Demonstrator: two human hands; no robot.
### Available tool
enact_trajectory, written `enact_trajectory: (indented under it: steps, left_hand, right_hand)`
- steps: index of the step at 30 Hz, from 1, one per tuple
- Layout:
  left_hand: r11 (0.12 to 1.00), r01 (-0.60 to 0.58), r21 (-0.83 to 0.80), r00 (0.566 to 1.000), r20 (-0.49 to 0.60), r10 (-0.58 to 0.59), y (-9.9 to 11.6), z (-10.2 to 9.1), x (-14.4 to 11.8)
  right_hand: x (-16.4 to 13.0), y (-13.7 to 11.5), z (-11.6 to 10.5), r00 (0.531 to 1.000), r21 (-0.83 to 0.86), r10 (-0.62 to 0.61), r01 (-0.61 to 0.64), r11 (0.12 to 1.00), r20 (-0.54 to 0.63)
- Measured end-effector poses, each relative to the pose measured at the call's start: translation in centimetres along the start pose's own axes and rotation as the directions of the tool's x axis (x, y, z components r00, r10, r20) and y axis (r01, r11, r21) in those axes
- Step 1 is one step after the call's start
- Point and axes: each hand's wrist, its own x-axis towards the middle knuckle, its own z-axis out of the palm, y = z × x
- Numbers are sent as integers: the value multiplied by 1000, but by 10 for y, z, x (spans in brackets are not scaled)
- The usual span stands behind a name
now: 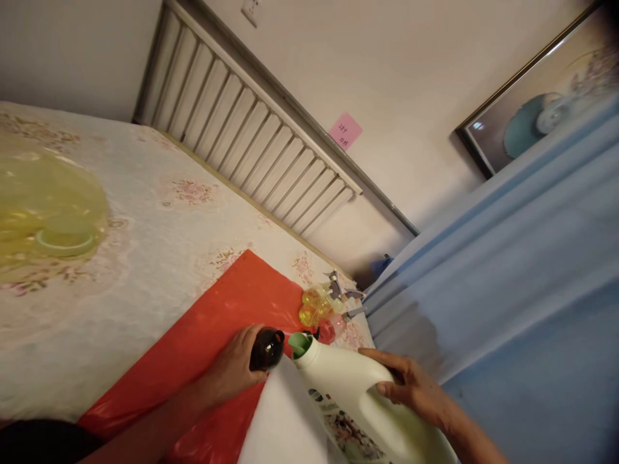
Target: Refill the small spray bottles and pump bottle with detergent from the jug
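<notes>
My left hand (235, 364) is wrapped round a small dark bottle (265, 353), its open neck tilted toward the right. A large pale green jug (345, 380) leans in from the lower right, held by my right hand (418, 390) at its grip. The green spout (299, 345) of the jug points at the dark bottle's mouth, with a small gap between them. I cannot make out any liquid flowing. Beneath both lies a red sheet (207, 328), and a white surface (285, 415) shows between the bottle and the jug.
Spray bottles with yellow liquid (315, 308) and one with red liquid (329, 330) stand just beyond the spout. At left, a yellow see-through container (53, 200) rests on the flowered tablecloth (145, 258). A white radiator (251, 122) borders the table; a blue curtain (512, 277) hangs right.
</notes>
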Motion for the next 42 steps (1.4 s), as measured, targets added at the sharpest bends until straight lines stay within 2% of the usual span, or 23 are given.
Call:
enact_trajectory:
  steps: [10, 19, 25, 36, 42]
  left_hand:
    - [1000, 0, -7, 1000, 26, 0, 2, -2, 1]
    - [1000, -17, -10, 1000, 21, 17, 1, -2, 2]
    - [1000, -6, -5, 1000, 23, 6, 4, -4, 1]
    - [1000, 4, 12, 1000, 23, -4, -1, 0, 0]
    - [1000, 7, 25, 1000, 19, -7, 0, 0, 0]
  right_hand:
    - [9, -12, 1, 1000, -53, -1, 1, 999, 2]
    - [18, -26, 2, 999, -21, 9, -8, 1000, 48]
    - [20, -25, 0, 999, -60, 5, -3, 998, 40]
    - [24, -27, -4, 1000, -126, 0, 2, 992, 13]
    - [25, -30, -5, 999, -138, 21, -15, 990, 40]
